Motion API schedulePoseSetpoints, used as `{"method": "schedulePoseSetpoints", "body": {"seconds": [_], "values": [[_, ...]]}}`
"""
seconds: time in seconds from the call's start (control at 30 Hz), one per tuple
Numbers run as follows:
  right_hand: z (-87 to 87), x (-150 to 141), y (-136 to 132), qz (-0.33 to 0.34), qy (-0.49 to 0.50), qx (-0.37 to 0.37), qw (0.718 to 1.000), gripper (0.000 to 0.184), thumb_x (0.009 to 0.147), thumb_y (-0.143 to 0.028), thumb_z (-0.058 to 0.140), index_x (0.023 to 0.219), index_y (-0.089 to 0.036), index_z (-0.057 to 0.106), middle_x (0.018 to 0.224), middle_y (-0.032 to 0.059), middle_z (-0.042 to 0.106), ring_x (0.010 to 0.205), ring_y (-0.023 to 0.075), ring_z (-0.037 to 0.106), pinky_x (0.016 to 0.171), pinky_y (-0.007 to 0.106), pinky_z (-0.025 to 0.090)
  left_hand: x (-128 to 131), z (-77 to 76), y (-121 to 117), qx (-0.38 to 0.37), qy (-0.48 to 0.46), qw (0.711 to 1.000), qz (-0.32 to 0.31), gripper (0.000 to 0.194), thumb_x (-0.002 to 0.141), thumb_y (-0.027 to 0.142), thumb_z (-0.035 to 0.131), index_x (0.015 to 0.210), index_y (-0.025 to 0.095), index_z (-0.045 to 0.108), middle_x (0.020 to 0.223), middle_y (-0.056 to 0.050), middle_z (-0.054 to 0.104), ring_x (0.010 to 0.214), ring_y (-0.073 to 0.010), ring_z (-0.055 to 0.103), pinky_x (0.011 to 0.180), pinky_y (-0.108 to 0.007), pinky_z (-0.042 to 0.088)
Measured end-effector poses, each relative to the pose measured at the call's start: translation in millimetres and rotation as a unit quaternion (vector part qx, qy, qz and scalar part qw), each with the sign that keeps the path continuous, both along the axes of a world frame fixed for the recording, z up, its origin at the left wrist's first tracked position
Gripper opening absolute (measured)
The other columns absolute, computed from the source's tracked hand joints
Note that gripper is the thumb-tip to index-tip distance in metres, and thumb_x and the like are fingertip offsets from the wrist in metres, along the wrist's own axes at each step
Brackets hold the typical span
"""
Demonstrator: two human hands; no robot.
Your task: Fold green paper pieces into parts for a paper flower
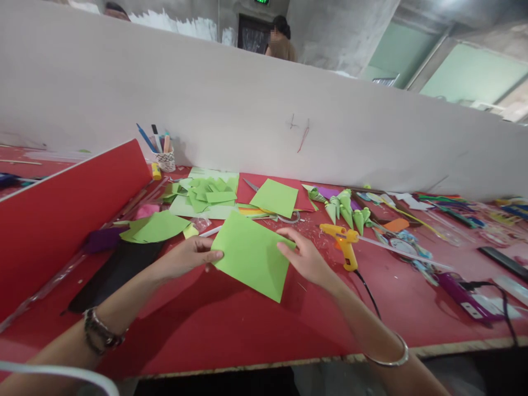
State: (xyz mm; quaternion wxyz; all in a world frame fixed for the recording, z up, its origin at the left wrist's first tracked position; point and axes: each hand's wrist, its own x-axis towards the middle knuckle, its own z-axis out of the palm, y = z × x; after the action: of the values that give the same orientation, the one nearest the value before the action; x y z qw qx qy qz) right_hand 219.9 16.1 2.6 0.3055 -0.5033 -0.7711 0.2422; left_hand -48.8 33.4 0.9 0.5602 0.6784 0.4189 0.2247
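A light green paper square [251, 254] is held just above the red table [231, 324], tilted like a diamond. My left hand [187, 257] pinches its left corner with thumb and fingers. At the paper's right edge, my right hand [303, 257] grips it with fingers curled over the top. More green paper squares [275, 197] and a heap of green cut pieces [206, 192] lie behind. Several rolled green paper cones [345, 208] lie to the right.
An orange glue gun [344, 242] stands right of my right hand, its cord trailing toward the table edge. A red board [61, 214] leans at left. A pen cup [165, 157] and scissors [264, 206] sit behind. A grey partition [264, 121] closes the back; a person stands beyond it.
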Motion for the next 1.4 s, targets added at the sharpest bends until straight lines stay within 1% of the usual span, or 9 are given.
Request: {"method": "schedulePoseSetpoints", "body": {"seconds": [0.07,0.17,0.33,0.5,0.7,0.97,1.07,1.23,1.4], "values": [[1.9,-3,-5,-0.006,-0.051,0.074,0.996,0.046,0.078,-0.039,0.050,0.119,-0.021,0.038,0.115,0.0086,0.048,0.107,0.0237,0.044,0.088,0.040,0.037,5,1.2,-2,0.009,0.009,1.000,0.009,0.028,0.074,0.039,0.054,0.062,0.014,0.057,0.053,0.003,0.052,0.048,-0.0081,0.044,0.050,-0.021,0.037],[9.0,-9,-14,-0.007,-0.106,0.153,0.983,0.064,0.073,-0.044,0.056,0.126,-0.022,0.029,0.126,0.0114,0.039,0.118,0.0286,0.032,0.098,0.049,0.023,14,4.2,-6,0.042,0.039,0.998,0.009,0.032,0.073,0.041,0.054,0.056,0.014,0.053,0.049,0.005,0.045,0.046,-0.0070,0.040,0.047,-0.019,0.032],[13.5,-22,-22,0.108,-0.088,0.076,0.987,0.080,0.061,-0.056,0.062,0.123,-0.022,0.024,0.135,0.0132,0.025,0.125,0.0291,0.023,0.101,0.051,0.016,28,12.8,-14,0.064,0.030,0.998,-0.005,0.034,0.075,0.041,0.053,0.055,0.013,0.051,0.047,0.006,0.039,0.044,-0.0059,0.035,0.043,-0.018,0.029],[6.0,-29,-20,0.146,-0.018,-0.033,0.989,0.076,0.051,-0.049,0.071,0.107,-0.022,0.027,0.134,0.0139,0.020,0.124,0.0277,0.023,0.099,0.046,0.025,35,17.3,-17,0.047,-0.004,0.999,-0.027,0.029,0.075,0.038,0.052,0.059,0.014,0.055,0.050,0.005,0.049,0.046,-0.0071,0.043,0.046,-0.018,0.035],[7.4,-31,-18,0.147,-0.008,-0.068,0.987,0.067,0.054,-0.042,0.070,0.102,-0.021,0.029,0.131,0.0124,0.019,0.122,0.0275,0.024,0.096,0.046,0.027,39,18.8,-17,0.050,-0.028,0.998,-0.013,0.029,0.072,0.040,0.054,0.060,0.013,0.055,0.051,0.003,0.052,0.048,-0.0089,0.047,0.048,-0.019,0.038],[7.1,-36,-23,0.157,0.053,-0.133,0.977,0.073,0.064,-0.035,0.065,0.120,-0.023,0.020,0.130,0.0108,0.023,0.119,0.0243,0.030,0.096,0.044,0.031,47,19.2,-25,0.127,-0.077,0.989,-0.026,0.040,0.069,0.036,0.061,0.103,0.017,0.054,0.099,-0.005,0.061,0.092,-0.0212,0.053,0.080,-0.032,0.042],[9.6,-39,-24,0.175,0.075,-0.143,0.971,0.079,0.065,-0.032,0.065,0.126,-0.023,0.015,0.128,0.0116,0.026,0.117,0.0243,0.034,0.096,0.044,0.033,49,15.8,-25,0.143,-0.045,0.988,-0.025,0.038,0.069,0.039,0.061,0.099,0.016,0.056,0.092,-0.004,0.062,0.089,-0.0209,0.053,0.078,-0.032,0.042],[13.2,-43,-23,0.221,0.081,-0.109,0.966,0.066,0.068,-0.034,0.063,0.122,-0.022,0.027,0.124,0.0096,0.029,0.118,0.0233,0.033,0.098,0.041,0.032,51,14.9,-23,0.164,-0.040,0.985,-0.026,0.029,0.069,0.041,0.060,0.082,0.015,0.058,0.077,-0.001,0.059,0.077,-0.0174,0.052,0.073,-0.029,0.042],[12.4,-44,-24,0.207,0.071,-0.113,0.969,0.066,0.068,-0.041,0.063,0.122,-0.024,0.027,0.122,0.0089,0.031,0.118,0.0253,0.031,0.096,0.043,0.034,50,13.3,-22,0.181,-0.039,0.983,-0.004,0.032,0.066,0.045,0.062,0.075,0.015,0.053,0.072,0.000,0.055,0.075,-0.0166,0.051,0.069,-0.028,0.042]]}}
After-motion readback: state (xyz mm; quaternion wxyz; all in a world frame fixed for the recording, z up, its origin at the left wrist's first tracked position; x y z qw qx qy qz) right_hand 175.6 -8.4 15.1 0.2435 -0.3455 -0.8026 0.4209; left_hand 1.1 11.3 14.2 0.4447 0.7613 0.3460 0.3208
